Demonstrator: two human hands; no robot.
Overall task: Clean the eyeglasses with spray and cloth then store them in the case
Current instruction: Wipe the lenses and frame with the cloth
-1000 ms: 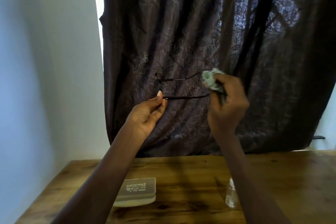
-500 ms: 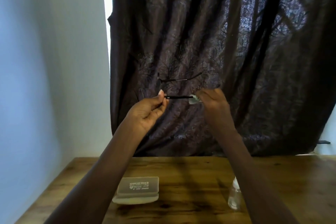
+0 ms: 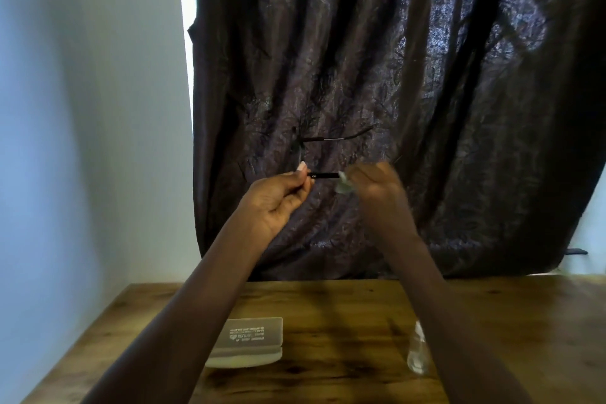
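Eyeglasses [image 3: 323, 175] are held up between both hands. The left hand [image 3: 278, 200] pinches one temple, and the blurred right hand [image 3: 377, 187] pinches a cloth [image 3: 342, 185] around it. Well below the hands, the case [image 3: 252, 339] and spray bottle [image 3: 417, 354] sit on the desk [image 3: 344, 321].

I see a dark crinkled curtain [image 3: 410, 75] filling centre and right, a pale wall [image 3: 82, 108] at left, and a wooden table [image 3: 344, 305] along the bottom.
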